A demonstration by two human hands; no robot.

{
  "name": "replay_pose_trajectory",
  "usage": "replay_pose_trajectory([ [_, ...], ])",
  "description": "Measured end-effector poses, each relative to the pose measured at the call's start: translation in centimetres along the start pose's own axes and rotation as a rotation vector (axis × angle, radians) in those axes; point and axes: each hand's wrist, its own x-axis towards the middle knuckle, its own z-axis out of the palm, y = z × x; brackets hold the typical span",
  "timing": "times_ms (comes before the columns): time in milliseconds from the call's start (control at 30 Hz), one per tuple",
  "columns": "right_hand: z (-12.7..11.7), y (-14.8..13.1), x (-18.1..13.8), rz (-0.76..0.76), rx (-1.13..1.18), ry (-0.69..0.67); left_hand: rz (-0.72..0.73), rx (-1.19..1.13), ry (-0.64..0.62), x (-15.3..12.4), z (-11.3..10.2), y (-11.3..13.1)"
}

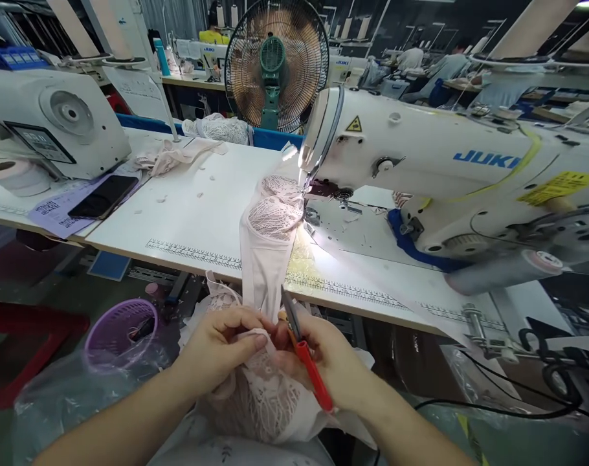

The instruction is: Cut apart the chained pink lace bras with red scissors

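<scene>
A pale pink lace garment (pixel 268 246) hangs from under the needle of the white sewing machine (pixel 421 162) over the table's front edge into my lap. My left hand (pixel 221 346) pinches the fabric's edge, fingers closed on it. My right hand (pixel 323 362) holds red-handled thread snips (pixel 304 353), blades pointing up beside the fabric, and its fingers also touch the lace.
The white work table (pixel 188 213) bears a black phone (pixel 103 196), papers, fabric scraps (pixel 178 154) and another machine (pixel 52 120) at the left. A purple basket (pixel 122 327) sits below left. A green fan (pixel 275 65) stands behind. Other people work at far tables.
</scene>
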Motion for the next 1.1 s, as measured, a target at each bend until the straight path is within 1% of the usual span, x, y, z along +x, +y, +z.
replay_pose_trajectory([
  [67,-1.8,0.1,-0.2,-0.037,-0.203,-0.085,-0.081,-0.031,-0.058,0.0,-0.2,-0.1],
  [167,-4.1,0.3,-0.6,-0.039,-0.541,-0.13,-0.175,-0.025,-0.118,-0.2,-0.4,-0.1],
  [233,-5.1,0.2,-1.0,-0.012,-0.692,-0.16,-0.2,-0.034,-0.128,-0.2,-0.4,0.1],
  [300,-5.4,0.0,-1.5,0.019,-0.771,-0.195,-0.194,-0.024,-0.134,-0.1,-0.4,0.3],
  [433,-5.4,-0.3,-2.2,0.047,-0.848,-0.204,-0.171,0.06,-0.143,0.0,-0.3,0.7],
  [800,-5.4,-0.6,-2.7,0.021,-0.927,-0.152,-0.154,0.175,-0.141,0.1,-0.1,0.7],
  [933,-5.3,-0.7,-2.9,-0.009,-0.959,-0.15,-0.171,0.207,-0.182,0.3,-0.1,1.0],
  [1100,-5.2,-1.0,-3.0,0.022,-0.982,-0.177,-0.178,0.247,-0.219,0.2,-0.1,1.3],
])
